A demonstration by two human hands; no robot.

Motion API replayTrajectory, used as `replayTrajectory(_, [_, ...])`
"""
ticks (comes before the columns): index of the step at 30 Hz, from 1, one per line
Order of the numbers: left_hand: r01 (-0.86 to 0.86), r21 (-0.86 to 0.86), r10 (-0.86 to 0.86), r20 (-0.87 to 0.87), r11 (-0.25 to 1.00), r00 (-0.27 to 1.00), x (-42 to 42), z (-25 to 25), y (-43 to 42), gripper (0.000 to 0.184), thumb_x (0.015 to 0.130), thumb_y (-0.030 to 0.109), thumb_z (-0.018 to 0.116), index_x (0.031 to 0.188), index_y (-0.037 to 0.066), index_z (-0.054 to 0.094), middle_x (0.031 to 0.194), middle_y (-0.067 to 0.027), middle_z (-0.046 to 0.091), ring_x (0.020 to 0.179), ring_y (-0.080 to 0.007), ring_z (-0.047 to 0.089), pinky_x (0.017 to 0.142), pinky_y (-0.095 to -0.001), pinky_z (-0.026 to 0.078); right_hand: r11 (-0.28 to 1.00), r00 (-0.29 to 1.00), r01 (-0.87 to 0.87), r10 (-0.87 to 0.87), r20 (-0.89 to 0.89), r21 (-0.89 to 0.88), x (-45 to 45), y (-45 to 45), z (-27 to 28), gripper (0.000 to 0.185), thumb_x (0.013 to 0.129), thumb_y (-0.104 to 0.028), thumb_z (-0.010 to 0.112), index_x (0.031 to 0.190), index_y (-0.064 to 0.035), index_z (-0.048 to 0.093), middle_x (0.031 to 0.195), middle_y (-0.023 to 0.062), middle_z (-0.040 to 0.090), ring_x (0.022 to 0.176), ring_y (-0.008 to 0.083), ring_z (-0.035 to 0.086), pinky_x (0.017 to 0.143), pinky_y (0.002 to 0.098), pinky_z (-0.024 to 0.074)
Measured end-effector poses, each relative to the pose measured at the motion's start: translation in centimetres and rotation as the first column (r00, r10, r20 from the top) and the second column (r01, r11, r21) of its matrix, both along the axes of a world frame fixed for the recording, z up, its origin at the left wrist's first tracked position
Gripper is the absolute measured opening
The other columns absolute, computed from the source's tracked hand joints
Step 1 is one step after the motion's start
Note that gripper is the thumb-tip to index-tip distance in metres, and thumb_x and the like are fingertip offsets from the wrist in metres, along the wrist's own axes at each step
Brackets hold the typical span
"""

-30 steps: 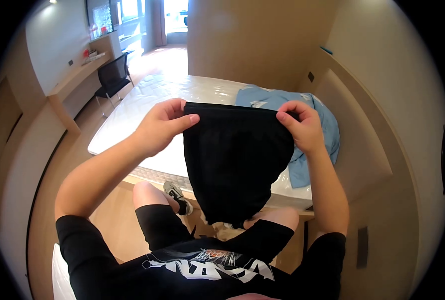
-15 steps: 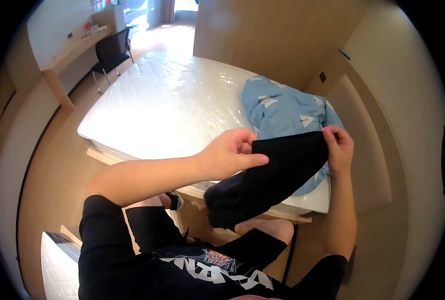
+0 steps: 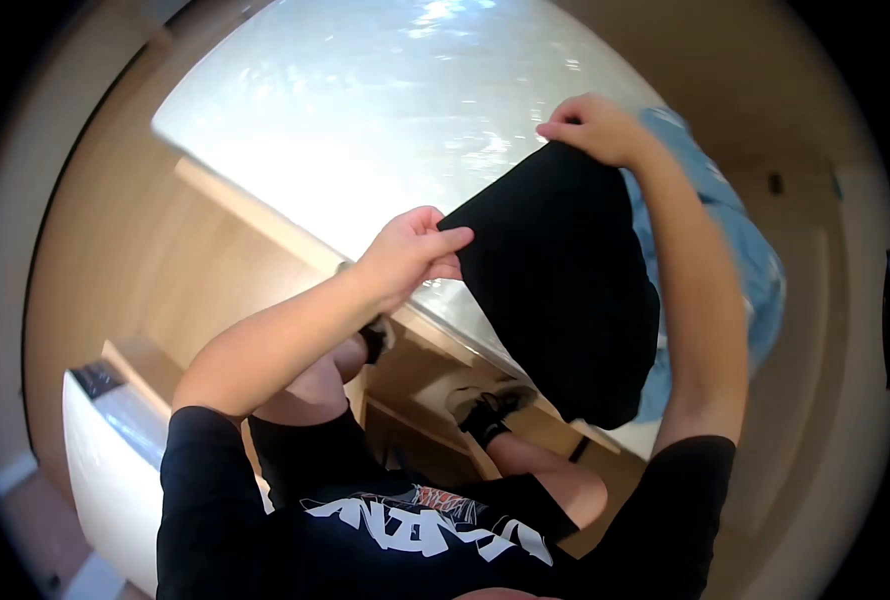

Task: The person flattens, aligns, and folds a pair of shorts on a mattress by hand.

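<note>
A black cloth (image 3: 565, 280) is stretched between my two hands and hangs over the near edge of the plastic-covered mattress. Its left upper corner is pinched between the thumb and fingers of my left hand (image 3: 412, 255). My right hand (image 3: 595, 130) grips the other upper corner, farther from my body and higher in view. The lower part of the cloth hangs down toward the right. Behind the cloth and my right forearm, a blue patterned cover (image 3: 710, 200) is partly hidden.
The large mattress (image 3: 365, 110) in shiny plastic lies on a wooden bed frame (image 3: 255, 215). Another plastic-covered mattress (image 3: 115, 480) stands at the lower left. My feet in shoes (image 3: 490, 405) are by the frame. A wall runs along the right.
The view has tilted down and turned. The black cloth, bunched and slanting half a second ago, is now spread wider. My right hand has moved up and forward, and both hands keep hold.
</note>
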State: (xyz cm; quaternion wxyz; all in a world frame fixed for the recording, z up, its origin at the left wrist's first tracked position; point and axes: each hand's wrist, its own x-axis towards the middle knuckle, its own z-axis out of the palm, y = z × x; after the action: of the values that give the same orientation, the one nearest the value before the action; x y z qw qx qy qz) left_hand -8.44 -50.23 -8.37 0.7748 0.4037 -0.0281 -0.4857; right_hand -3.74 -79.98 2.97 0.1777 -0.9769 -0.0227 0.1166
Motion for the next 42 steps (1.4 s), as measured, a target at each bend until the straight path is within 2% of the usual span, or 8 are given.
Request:
replayTrajectory(8, [-0.084,0.516,0.127,-0.049,0.853,0.991,11.9,-18.2,6.9,0.021,0.089,0.018,0.073,0.094,0.005,0.058,0.082,-0.0068,0.066,0.069,-0.0141,0.065,0.066,-0.0267,0.059,0.960,0.999,-0.022,0.028,-0.017,0.281,14.4,6.5,-27.6,0.031,0.085,-0.035,0.071,0.090,-0.0041,0.072,0.086,0.0150,0.070,0.081,0.0314,0.065,0.076,0.0385,0.0513])
replayTrajectory(13, [-0.100,0.672,0.136,-0.001,0.734,0.991,14.1,-20.6,6.5,0.021,0.095,0.025,0.065,0.096,0.005,0.061,0.083,-0.0082,0.068,0.068,-0.0168,0.068,0.065,-0.0283,0.059,0.935,0.999,-0.009,-0.003,0.033,0.354,17.9,8.1,-31.8,0.026,0.087,-0.029,0.071,0.098,-0.0045,0.069,0.086,0.0130,0.069,0.082,0.0281,0.064,0.075,0.0361,0.0510])
replayTrajectory(20, [-0.191,0.735,0.155,0.118,0.651,0.981,16.1,-21.0,7.8,0.026,0.096,0.024,0.062,0.096,-0.001,0.059,0.082,-0.0131,0.066,0.067,-0.0216,0.068,0.063,-0.0322,0.060,0.909,0.765,0.006,-0.273,0.583,0.417,6.1,7.1,-29.4,0.019,0.084,-0.012,0.071,0.099,-0.0031,0.064,0.096,0.0136,0.066,0.091,0.0336,0.062,0.080,0.0393,0.0497])
replayTrajectory(24, [-0.176,0.767,0.026,0.203,0.617,0.979,16.9,-21.9,8.2,0.036,0.093,0.026,0.066,0.108,-0.005,0.057,0.082,-0.0128,0.066,0.065,-0.0201,0.067,0.060,-0.0314,0.058,0.777,0.893,0.189,-0.390,0.224,0.600,-12.8,9.0,-26.1,0.010,0.082,0.000,0.068,0.090,-0.0031,0.063,0.083,0.0093,0.062,0.072,0.0215,0.061,0.063,0.0300,0.0488])
replayTrajectory(27, [-0.272,0.817,-0.020,0.327,0.508,0.945,16.1,-19.9,7.5,0.047,0.090,0.027,0.070,0.116,-0.008,0.052,0.087,-0.0151,0.067,0.067,-0.0194,0.068,0.058,-0.0302,0.057,0.092,0.502,0.842,-0.497,-0.708,0.532,-28.0,12.5,-29.1,0.005,0.089,-0.009,0.067,0.093,-0.0072,0.064,0.085,0.0040,0.064,0.071,0.0179,0.060,0.062,0.0285,0.0495])
replayTrajectory(30, [-0.281,0.831,-0.067,0.354,0.480,0.933,15.7,-20.1,8.3,0.059,0.087,0.029,0.074,0.124,-0.005,0.043,0.088,-0.0155,0.067,0.075,-0.0206,0.070,0.065,-0.0337,0.059,-0.743,-0.187,0.663,-0.046,-0.981,-0.092,-37.0,14.4,-32.4,0.020,0.091,-0.027,0.067,0.100,-0.0112,0.060,0.086,0.0042,0.064,0.076,0.0205,0.061,0.062,0.0311,0.0496])
replayTrajectory(35, [-0.207,0.859,-0.088,0.278,0.468,0.956,14.0,-19.7,8.3,0.044,0.090,0.029,0.071,0.113,-0.006,0.059,0.104,-0.0172,0.067,0.088,-0.0259,0.069,0.075,-0.0354,0.059,-0.942,-0.021,0.261,-0.224,-0.974,0.211,-43.4,11.8,-39.1,0.032,0.086,-0.034,0.074,0.099,-0.0103,0.057,0.093,0.0073,0.060,0.092,0.0245,0.058,0.085,0.0389,0.0461])
replayTrajectory(42, [-0.094,0.863,-0.133,0.182,0.496,0.974,11.3,-18.2,5.5,0.049,0.088,0.022,0.072,0.123,-0.006,0.053,0.116,-0.0197,0.061,0.099,-0.0308,0.067,0.084,-0.0408,0.058,-0.936,-0.363,-0.027,-0.318,-0.876,0.351,-43.1,11.9,-36.7,0.045,0.081,-0.038,0.079,0.096,-0.0069,0.051,0.091,0.0055,0.055,0.085,0.0210,0.057,0.077,0.0364,0.0486])
